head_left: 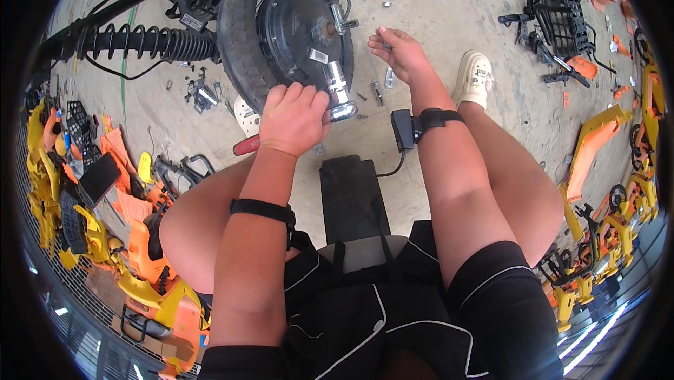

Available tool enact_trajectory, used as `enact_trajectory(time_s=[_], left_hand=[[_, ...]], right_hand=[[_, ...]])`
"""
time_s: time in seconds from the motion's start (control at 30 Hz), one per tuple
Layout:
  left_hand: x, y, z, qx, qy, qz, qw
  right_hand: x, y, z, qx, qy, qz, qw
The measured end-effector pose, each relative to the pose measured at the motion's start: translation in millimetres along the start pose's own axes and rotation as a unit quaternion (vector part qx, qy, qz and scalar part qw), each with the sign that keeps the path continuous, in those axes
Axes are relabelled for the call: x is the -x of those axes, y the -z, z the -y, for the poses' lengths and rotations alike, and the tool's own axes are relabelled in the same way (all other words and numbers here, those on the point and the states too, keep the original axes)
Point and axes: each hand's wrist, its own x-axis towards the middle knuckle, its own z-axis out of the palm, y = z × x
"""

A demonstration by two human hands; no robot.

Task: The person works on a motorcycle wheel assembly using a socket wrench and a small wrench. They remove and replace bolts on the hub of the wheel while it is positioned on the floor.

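My left hand (295, 117) is wrapped round a ratchet wrench (344, 112), its red handle (247, 145) showing past the fist. A shiny socket (336, 80) points up from the wrench head towards the wheel. In front stands a wheel with a black tyre (239, 29) and a dark round hub (289, 40). A metal fitting (344, 26) sits on the axle at the hub's middle. Right of it, apart from the wheel, is my right hand (400, 54), fingers curled in towards the thumb. Something small and dark shows between them, too small to name.
Small metal parts (378, 92) lie on the concrete floor right of the wheel, and more hardware (201, 94) to its left. A coil spring shock absorber (140, 43) stretches leftward. Black frame parts (558, 25) lie far right. Orange and yellow panels (597, 145) line both sides.
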Motion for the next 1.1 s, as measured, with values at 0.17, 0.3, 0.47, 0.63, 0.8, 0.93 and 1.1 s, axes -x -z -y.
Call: enact_trajectory(time_s=[0.17,0.3,0.47,0.63,0.8,0.93,1.1], left_hand=[[1.5,1.8,-1.7,0.004,0.003,0.020,1.000],[2.0,3.4,-1.8,0.001,0.003,0.032,0.999],[1.7,3.6,-1.4,0.006,-0.002,0.026,1.000],[2.8,1.5,0.4,0.011,-0.005,0.007,1.000],[3.2,1.1,0.7,0.016,-0.008,-0.003,1.000],[3.3,0.7,-0.1,0.016,-0.006,-0.003,1.000],[4.2,-0.2,-0.1,0.018,-0.006,0.000,1.000]], right_hand=[[-10.8,8.4,-3.4,-0.095,0.064,0.054,0.992],[2.4,-12.7,11.6,0.016,0.124,0.032,0.992],[16.1,-34.1,28.2,0.122,0.170,0.049,0.977],[26.0,-50.6,26.0,0.193,0.256,0.039,0.946],[19.6,-54.1,20.6,0.256,0.293,0.031,0.921],[19.4,-54.7,14.8,0.278,0.294,-0.009,0.914],[16.8,-51.9,16.7,0.389,0.343,-0.039,0.854]])
